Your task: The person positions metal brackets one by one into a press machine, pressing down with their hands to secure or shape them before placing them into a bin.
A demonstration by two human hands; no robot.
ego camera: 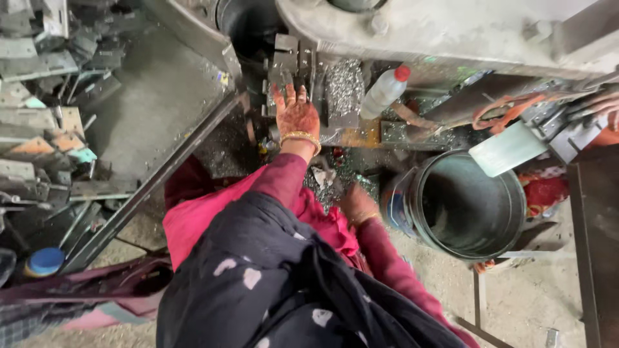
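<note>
L hand: left hand (296, 116) reaches far, fingers spread flat, tips touching a grey metal block (284, 64) in the machine's die area; not pinching anything. Gold bangle (301, 136) at wrist, magenta sleeve (284, 177) behind it.
R hand: right hand (359, 203) low & near, by the lap, partly blurred; looks loosely curled over metal chips (329, 187). Can't tell if it grips anything.
Work pt: block sits far-centre, just under the dark round opening of the press (445, 29), beside a heap of bright swarf (343, 87) to its right.
Judgement, doing it well: keep palm flat, slide block w/ fingertips rather than curl under the ram; seat it square vs. the neighbouring plates; keep sleeve & bangle clear of edges. Swarf is sharp, so brush, don't press.
Near R: plastic bottle w/ red cap (385, 90) leaning beside swarf; dark metal bucket (467, 203) on floor, well right of R hand.
Far R: another person's hand (603, 103) at frame edge, by orange cord (509, 106).
Left: slanted steel tray (161, 96), stacked metal brackets (45, 77) beyond it; blue-capped jar (45, 261) near-left.
</note>
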